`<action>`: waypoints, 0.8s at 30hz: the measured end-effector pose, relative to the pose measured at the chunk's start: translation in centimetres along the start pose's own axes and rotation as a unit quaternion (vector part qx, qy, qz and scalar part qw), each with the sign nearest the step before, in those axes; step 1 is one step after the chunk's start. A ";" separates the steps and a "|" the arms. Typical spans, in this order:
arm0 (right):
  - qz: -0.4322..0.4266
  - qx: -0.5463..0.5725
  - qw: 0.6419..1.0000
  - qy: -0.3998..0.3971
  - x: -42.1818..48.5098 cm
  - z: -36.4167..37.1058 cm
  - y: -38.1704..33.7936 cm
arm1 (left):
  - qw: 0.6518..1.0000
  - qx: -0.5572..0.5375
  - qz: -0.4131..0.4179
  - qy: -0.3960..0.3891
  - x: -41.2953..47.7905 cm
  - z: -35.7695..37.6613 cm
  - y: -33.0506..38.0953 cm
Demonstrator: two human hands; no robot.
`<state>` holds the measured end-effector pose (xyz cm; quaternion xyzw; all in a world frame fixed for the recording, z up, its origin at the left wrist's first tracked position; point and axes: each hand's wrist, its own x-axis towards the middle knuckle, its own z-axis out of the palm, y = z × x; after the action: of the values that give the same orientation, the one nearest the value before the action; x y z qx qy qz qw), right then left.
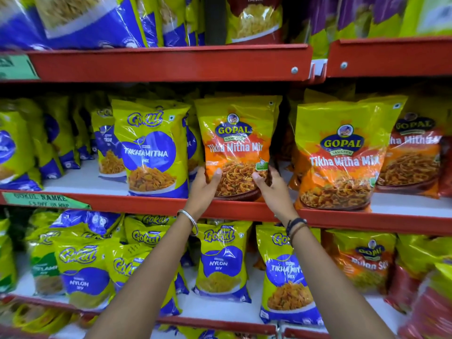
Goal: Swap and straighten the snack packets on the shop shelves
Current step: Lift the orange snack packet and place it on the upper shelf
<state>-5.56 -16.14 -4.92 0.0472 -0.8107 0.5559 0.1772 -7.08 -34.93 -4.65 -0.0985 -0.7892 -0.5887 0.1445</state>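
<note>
On the middle shelf, dead centre of the view, a Gopal Tikha Mitha Mix packet stands upright with both hands clamped on its bottom corners: the left hand has it at about 7 o'clock and the right hand at about 5 o'clock, thumbs pressed on the front. At 9 o'clock from it, just beside, there's a yellow-and-blue Gokul Tikhamitha packet, and at 3 o'clock a bigger Gopal packet of the same mix, so yeah, it sits between the two brands.
</note>
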 end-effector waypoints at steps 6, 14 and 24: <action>-0.019 0.028 0.999 0.033 -1.0 -0.5 -0.2 | 0.999 -0.022 0.027 0.006 -0.5 -0.3 0.4; -0.060 0.094 0.992 0.055 -3.7 -2.6 -1.5 | 0.991 -0.081 0.103 0.040 -4.0 0.5 2.7; -0.104 0.158 0.973 0.132 -8.8 -14.3 -4.0 | 0.972 -0.147 0.159 0.094 -10.7 7.6 12.8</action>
<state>7.08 -5.57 0.26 0.0851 -0.6729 0.6567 0.3296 6.26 -23.79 1.23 -0.1871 -0.6512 -0.6744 0.2935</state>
